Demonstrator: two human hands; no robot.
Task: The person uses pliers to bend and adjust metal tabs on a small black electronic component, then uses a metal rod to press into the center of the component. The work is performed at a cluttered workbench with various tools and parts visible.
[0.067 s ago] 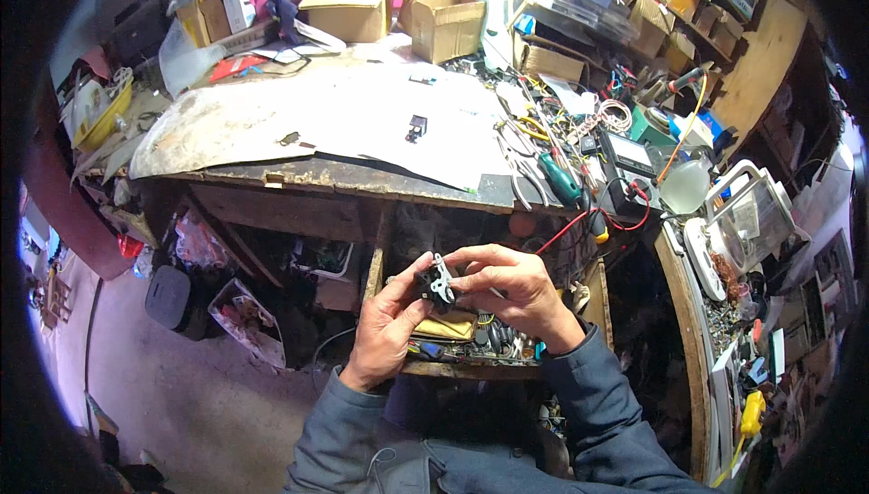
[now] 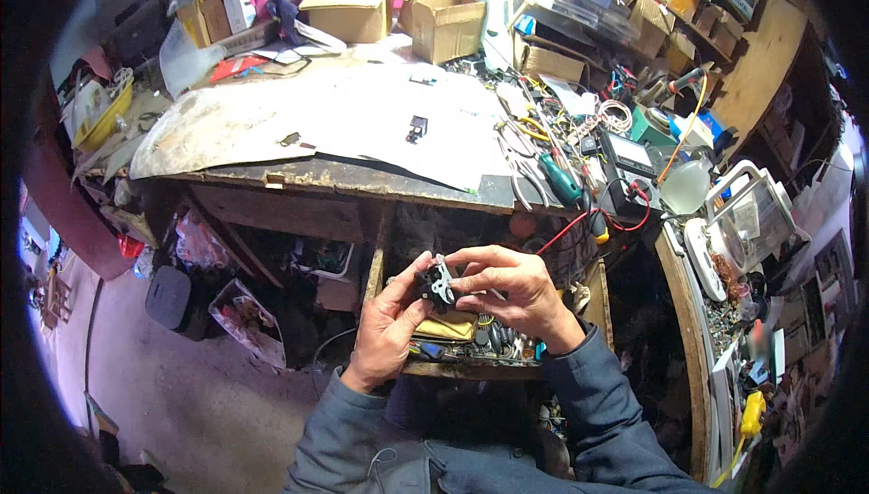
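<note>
Between my two hands, above an open wooden drawer (image 2: 375,268), is a small black part with a light metal plate (image 2: 438,284). My left hand (image 2: 391,331) grips it from the left with fingers and thumb. My right hand (image 2: 527,299) holds it from the right, its fingertips on the metal plate. Below the part in the drawer lie a yellow pouch (image 2: 444,325), a blue-and-black handled tool (image 2: 427,351) and several small items, partly hidden by my hands.
The workbench carries white sheets (image 2: 353,123), cardboard boxes (image 2: 445,32), pliers (image 2: 527,177), a green screwdriver (image 2: 561,177) and a meter with leads (image 2: 630,159). At right are clutter and a clear plastic case (image 2: 751,213). A white bin (image 2: 249,322) stands on the floor, lower left.
</note>
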